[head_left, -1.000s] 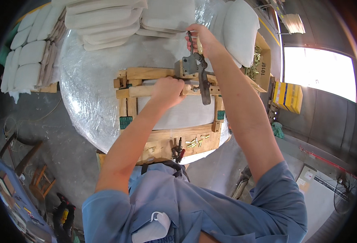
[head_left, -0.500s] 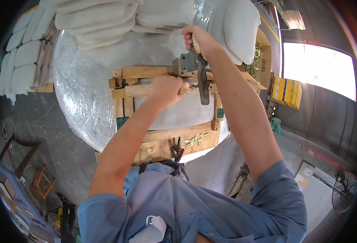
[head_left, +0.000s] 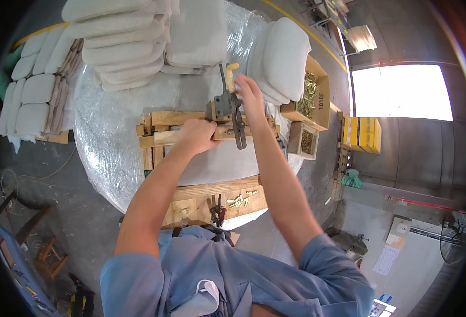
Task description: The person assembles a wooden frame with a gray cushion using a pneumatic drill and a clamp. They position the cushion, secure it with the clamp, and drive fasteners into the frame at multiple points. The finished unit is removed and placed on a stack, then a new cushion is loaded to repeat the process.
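Head view shows our left hand curled over the wooden rail, just beside the dark metal tool lying across it; whether those fingers also pinch the tool, we cannot tell. Our right hand is loosely spread just right of the tool's yellow handle, contact unclear. We judge the work partway: the tool is set across the rail, while loose brass pieces, nearer us than either hand, look unused.
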